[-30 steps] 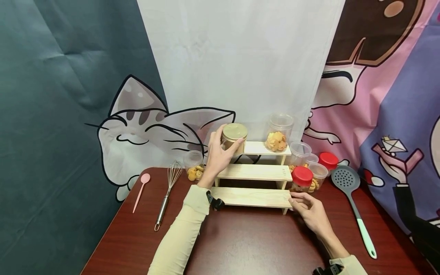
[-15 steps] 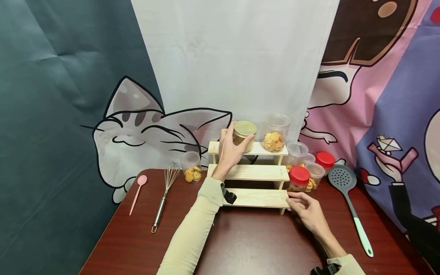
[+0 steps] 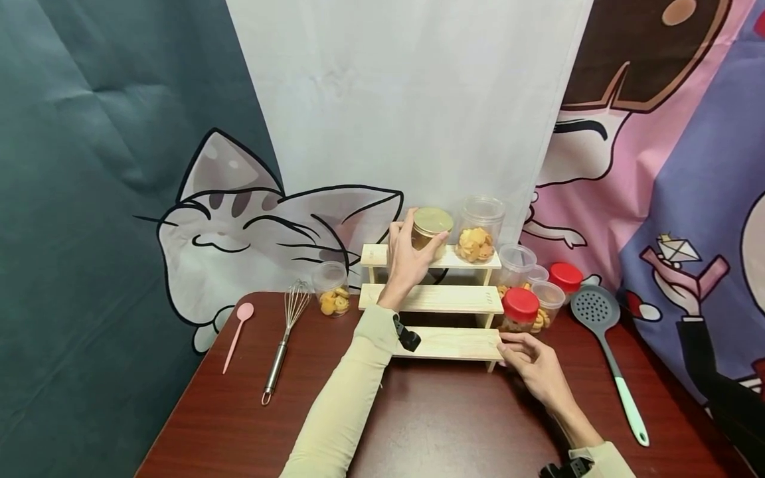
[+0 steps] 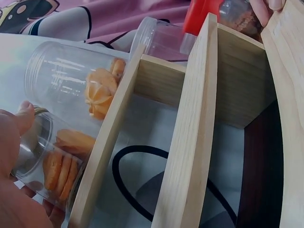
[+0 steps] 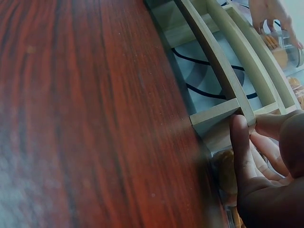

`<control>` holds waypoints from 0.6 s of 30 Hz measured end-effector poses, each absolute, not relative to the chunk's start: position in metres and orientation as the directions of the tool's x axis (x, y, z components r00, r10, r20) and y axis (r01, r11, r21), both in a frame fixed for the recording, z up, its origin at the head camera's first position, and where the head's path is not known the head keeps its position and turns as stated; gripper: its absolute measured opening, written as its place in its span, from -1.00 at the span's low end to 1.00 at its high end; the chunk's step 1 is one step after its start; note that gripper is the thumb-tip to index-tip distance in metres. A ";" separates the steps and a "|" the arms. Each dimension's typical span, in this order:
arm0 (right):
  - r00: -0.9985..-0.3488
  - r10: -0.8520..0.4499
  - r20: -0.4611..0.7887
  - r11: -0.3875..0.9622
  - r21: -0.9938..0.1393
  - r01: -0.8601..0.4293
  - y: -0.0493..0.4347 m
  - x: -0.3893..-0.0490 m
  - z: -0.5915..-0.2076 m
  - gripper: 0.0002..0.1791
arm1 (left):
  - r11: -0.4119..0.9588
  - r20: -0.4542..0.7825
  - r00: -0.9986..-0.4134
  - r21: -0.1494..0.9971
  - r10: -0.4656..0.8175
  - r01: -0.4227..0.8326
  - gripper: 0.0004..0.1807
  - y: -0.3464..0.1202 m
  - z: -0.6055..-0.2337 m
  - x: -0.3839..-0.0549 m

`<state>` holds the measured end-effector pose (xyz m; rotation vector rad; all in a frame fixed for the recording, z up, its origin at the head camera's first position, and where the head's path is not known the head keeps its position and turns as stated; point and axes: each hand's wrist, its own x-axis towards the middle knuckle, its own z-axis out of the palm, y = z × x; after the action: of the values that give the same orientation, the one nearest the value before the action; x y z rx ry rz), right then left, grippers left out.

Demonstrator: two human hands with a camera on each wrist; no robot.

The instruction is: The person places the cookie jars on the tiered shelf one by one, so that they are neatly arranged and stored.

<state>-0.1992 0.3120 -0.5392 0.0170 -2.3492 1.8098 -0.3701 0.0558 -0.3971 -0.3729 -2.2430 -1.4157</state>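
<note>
My left hand (image 3: 408,257) grips a clear jar with a gold lid (image 3: 433,220) at the top tier of a three-step wooden rack (image 3: 430,299). In the left wrist view, cookies (image 4: 60,173) show inside this jar, and its base is right at the top board. Just right of it on the same tier stands a clear-lidded jar (image 3: 481,226) with yellow cookies. My right hand (image 3: 538,368) pinches the right end of the bottom board between thumb and fingers, as the right wrist view shows at the board's corner (image 5: 247,111).
Red-lidded jars (image 3: 521,305) and clear tubs (image 3: 517,259) crowd the rack's right side, with a grey slotted turner (image 3: 599,312) beyond. Left of the rack are a cookie tub (image 3: 332,289), a whisk (image 3: 285,338) and a pink spoon (image 3: 238,337). A printed curtain (image 3: 412,106) hangs behind.
My left hand has carried the gold-lidded jar rightward along the top tier, closer to the clear-lidded jar. The right hand keeps its hold on the bottom board. The head view has shifted slightly.
</note>
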 end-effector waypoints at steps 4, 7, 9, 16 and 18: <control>-0.986 0.098 0.137 0.245 -0.963 -0.109 0.312 -0.199 -0.539 -0.56 | 0.408 0.488 -0.873 0.802 -0.026 0.436 -0.14 0.055 -0.399 -0.373; -0.987 0.089 0.135 0.222 -0.969 -0.113 0.312 -0.199 -0.538 -0.55 | 0.396 0.472 -0.881 0.814 -0.025 0.425 -0.17 0.053 -0.399 -0.376; -0.988 0.081 0.134 0.208 -0.971 -0.115 0.313 -0.200 -0.538 -0.54 | 0.395 0.460 -0.888 0.820 -0.021 0.415 -0.18 0.052 -0.399 -0.376; -0.989 0.078 0.127 0.175 -0.978 -0.112 0.313 -0.199 -0.540 -0.53 | 0.400 0.454 -0.891 0.816 0.003 0.417 -0.20 0.053 -0.397 -0.375; -0.990 0.073 0.125 0.156 -0.981 -0.112 0.312 -0.199 -0.540 -0.52 | 0.409 0.463 -0.886 0.807 0.011 0.426 -0.21 0.053 -0.397 -0.374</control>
<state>-0.1988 0.3123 -0.5404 0.0392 -2.2762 1.9527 -0.3743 0.0528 -0.3975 -0.3749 -2.2842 -1.4752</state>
